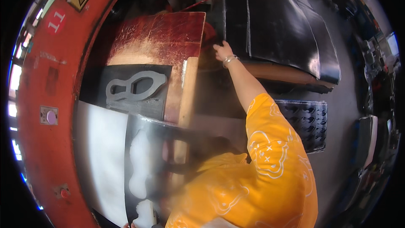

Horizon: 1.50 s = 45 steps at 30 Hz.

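My right arm, in a yellow sleeve, stretches forward to the stack of black sheets (274,21). My right hand (223,52), a bracelet at its wrist, is at the stack's near left corner, thumb and a finger apart; whether it touches a sheet is unclear. Only fingertips of my left hand (130,225) show at the bottom edge, by a black sheet (162,135) with white sole-shaped areas (138,164). Beyond that sheet, a grey sole-shaped frame (143,86) rests on another dark sheet (95,85). Under it lies a worn red board (168,29).
A red machine frame (59,76) with a pale button (51,117) and a red button (64,193) stands at left. A wooden strip (188,93) runs along the board's right side. A black sheet with rows of cut-out shapes (303,122) lies right of my arm.
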Tool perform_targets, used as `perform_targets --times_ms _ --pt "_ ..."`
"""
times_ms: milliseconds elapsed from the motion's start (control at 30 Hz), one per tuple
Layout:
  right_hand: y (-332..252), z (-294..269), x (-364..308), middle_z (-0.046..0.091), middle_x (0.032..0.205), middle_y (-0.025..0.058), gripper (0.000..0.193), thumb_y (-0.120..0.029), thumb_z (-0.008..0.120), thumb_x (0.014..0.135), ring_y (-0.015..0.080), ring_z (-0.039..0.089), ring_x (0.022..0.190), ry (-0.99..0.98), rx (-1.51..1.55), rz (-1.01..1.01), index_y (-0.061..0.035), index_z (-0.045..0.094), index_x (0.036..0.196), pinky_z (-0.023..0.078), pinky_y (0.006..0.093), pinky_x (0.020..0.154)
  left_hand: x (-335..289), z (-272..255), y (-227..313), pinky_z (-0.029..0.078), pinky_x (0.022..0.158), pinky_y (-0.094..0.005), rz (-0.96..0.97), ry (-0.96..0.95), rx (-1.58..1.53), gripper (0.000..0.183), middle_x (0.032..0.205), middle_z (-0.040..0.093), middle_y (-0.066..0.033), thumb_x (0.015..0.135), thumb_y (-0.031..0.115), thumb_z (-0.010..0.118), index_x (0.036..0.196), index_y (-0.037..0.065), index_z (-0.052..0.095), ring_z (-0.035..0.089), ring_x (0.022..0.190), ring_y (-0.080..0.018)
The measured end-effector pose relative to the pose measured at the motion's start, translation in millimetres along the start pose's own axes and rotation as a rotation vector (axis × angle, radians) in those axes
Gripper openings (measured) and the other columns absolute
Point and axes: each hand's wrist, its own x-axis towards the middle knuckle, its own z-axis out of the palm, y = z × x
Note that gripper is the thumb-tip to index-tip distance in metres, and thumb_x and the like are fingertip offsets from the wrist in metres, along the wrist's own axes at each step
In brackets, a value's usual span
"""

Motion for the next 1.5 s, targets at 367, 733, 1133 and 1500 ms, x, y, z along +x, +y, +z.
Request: perform_targets --times_ms 367,733,1133,1500 --pt "-86 -11 -375 0.066 0.077 0.0035 0.033 -0.032 0.054 0.095 0.0085 0.061 0.063 -1.327 -0.031 0.031 -0.0020 0.066 0.100 0.050 0.0221 0.056 -23 -60 121 0.038 0.046 -0.0220 0.353 -0.131 -1.506 0.031 0.076 0.059 -0.0043 0.092 0.027 0.056 0.117 0.008 0.052 0.050 0.056 -0.0096" --pt "-141 -49 -529 0.058 0.112 0.0078 0.047 -0.018 0.054 0.094 0.0135 0.062 0.096 -0.913 0.228 0.177 -0.0011 0.041 0.137 0.050 0.0245 0.069 -159 -94 281 0.047 0.069 -0.0390 1.683 -0.051 -0.909 0.032 0.090 0.061 -0.0162 0.080 0.023 0.065 0.101 -0.001 0.060 0.059 0.079 -0.0303" --pt "-266 -204 -598 0.067 0.072 0.0046 0.041 -0.016 0.055 0.085 0.0067 0.060 0.067 -0.581 -0.750 -0.545 -0.0032 0.058 0.124 0.047 0.0223 0.062 -129 -35 419 0.049 0.082 -0.0295 1.917 -0.673 -0.533 0.028 0.094 0.069 -0.0096 0.079 0.009 0.071 0.104 -0.001 0.064 0.064 0.090 -0.0177" --pt "-251 -409 -677 0.066 0.078 0.0037 0.049 -0.003 0.058 0.077 0.0056 0.059 0.062 0.197 -0.659 -0.159 -0.0030 0.055 0.126 0.043 0.0196 0.048 -189 -10 561 0.052 0.073 -0.0293 2.021 -0.420 -0.592 0.014 0.086 0.070 -0.0114 0.087 0.005 0.059 0.098 0.002 0.067 0.069 0.081 -0.0216"
